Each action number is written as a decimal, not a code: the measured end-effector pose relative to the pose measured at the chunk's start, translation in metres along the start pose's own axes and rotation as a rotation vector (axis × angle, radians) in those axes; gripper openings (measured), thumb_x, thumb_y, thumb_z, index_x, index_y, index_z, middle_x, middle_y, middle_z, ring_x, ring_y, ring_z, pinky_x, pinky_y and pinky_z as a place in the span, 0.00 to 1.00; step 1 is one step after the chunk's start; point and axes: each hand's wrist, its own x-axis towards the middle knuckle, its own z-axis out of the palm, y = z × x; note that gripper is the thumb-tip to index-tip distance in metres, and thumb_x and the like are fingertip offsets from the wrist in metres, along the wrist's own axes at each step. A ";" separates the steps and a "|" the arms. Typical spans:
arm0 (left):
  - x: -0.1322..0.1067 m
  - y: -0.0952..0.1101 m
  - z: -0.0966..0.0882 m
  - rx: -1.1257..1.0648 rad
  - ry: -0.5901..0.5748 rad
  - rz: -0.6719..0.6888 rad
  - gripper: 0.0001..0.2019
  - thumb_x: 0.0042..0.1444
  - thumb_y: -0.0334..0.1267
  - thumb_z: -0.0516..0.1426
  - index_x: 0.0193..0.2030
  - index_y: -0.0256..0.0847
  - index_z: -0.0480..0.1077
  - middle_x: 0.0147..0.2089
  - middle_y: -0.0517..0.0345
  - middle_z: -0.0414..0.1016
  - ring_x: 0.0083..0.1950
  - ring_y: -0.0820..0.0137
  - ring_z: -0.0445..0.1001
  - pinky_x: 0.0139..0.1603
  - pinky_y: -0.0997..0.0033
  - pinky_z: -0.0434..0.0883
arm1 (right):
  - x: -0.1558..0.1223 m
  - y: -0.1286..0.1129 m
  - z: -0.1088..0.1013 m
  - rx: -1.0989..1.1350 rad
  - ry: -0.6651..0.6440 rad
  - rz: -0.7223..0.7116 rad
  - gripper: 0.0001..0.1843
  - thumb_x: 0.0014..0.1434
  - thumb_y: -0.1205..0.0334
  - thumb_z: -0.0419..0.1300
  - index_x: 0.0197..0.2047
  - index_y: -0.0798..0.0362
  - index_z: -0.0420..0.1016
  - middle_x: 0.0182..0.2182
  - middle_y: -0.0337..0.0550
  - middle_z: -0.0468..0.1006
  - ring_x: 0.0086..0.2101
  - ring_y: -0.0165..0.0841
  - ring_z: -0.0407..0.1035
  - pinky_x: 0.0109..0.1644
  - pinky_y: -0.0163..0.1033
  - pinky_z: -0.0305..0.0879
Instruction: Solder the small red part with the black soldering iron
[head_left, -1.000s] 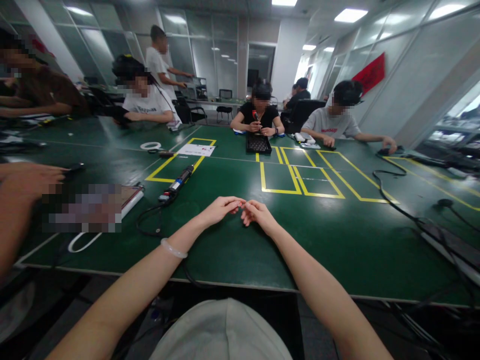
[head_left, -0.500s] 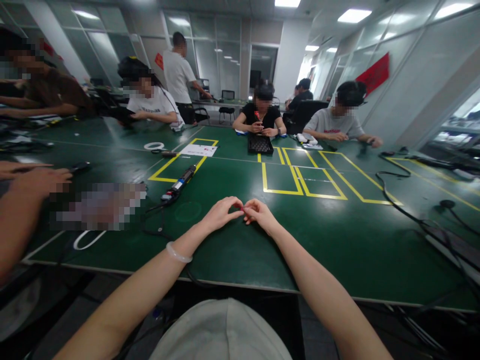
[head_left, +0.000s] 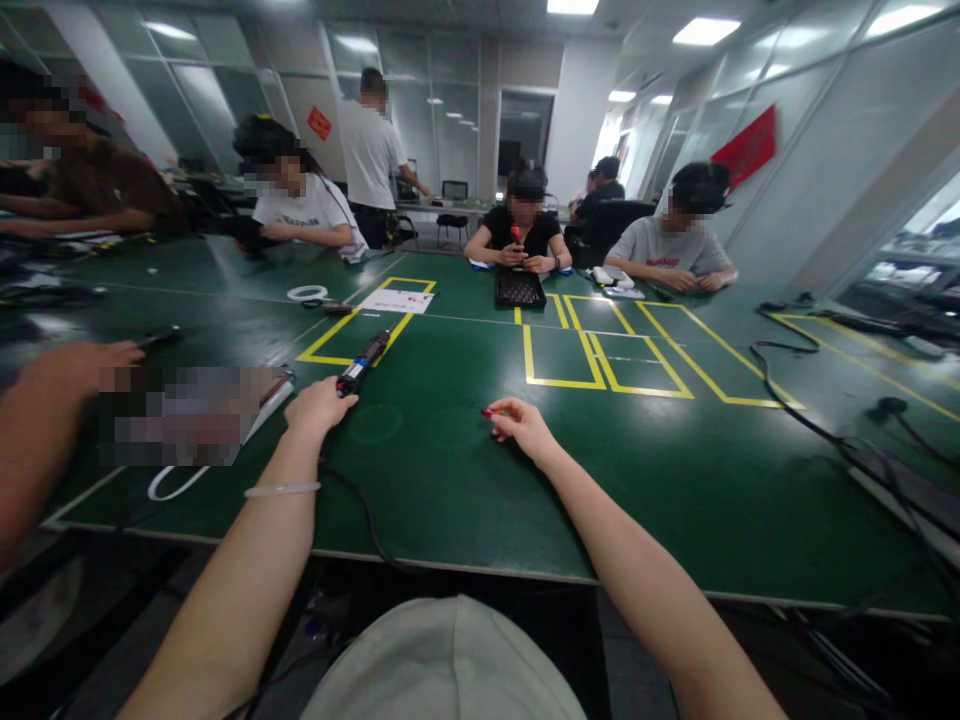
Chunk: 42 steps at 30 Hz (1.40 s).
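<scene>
My left hand (head_left: 318,405) has reached out to the left and is closed round the near end of a black corded electric screwdriver (head_left: 365,358) that lies on the green table (head_left: 465,470). A pale bangle sits on that wrist. My right hand (head_left: 521,425) stays near the table's middle, fingers pinched on a small red part (head_left: 487,412). The two hands are well apart.
Yellow tape rectangles (head_left: 600,355) mark the table ahead. A black tray (head_left: 517,288) and a white sheet (head_left: 395,300) lie farther back. Several seated people work round the table; another person's arm (head_left: 45,420) reaches in at left. Black cables (head_left: 795,400) run along the right.
My left hand has left the right hand, swung left and closed on the screwdriver. The right hand keeps the small red part and has barely moved.
</scene>
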 end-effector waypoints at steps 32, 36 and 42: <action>-0.111 0.157 0.036 0.126 -0.022 0.790 0.26 0.61 0.50 0.56 0.62 0.44 0.60 0.54 0.47 0.70 0.49 0.58 0.73 0.44 0.64 0.69 | -0.012 -0.012 0.013 -0.793 -0.004 -0.353 0.01 0.59 0.65 0.59 0.36 0.52 0.70 0.37 0.41 0.69 0.30 0.30 0.64 0.38 0.36 0.62; -0.110 0.155 0.037 0.103 -0.045 0.785 0.28 0.60 0.50 0.58 0.64 0.46 0.59 0.55 0.48 0.70 0.52 0.58 0.73 0.46 0.64 0.69 | -0.013 -0.009 0.011 -0.885 -0.014 -0.357 0.02 0.59 0.65 0.59 0.38 0.51 0.71 0.41 0.41 0.71 0.31 0.31 0.65 0.36 0.35 0.61; -0.113 0.158 0.034 0.097 -0.059 0.791 0.30 0.59 0.52 0.58 0.64 0.43 0.59 0.55 0.45 0.70 0.52 0.57 0.72 0.46 0.64 0.69 | -0.013 -0.010 0.007 -0.893 -0.038 -0.379 0.04 0.61 0.63 0.60 0.39 0.50 0.76 0.44 0.43 0.72 0.33 0.30 0.66 0.40 0.36 0.63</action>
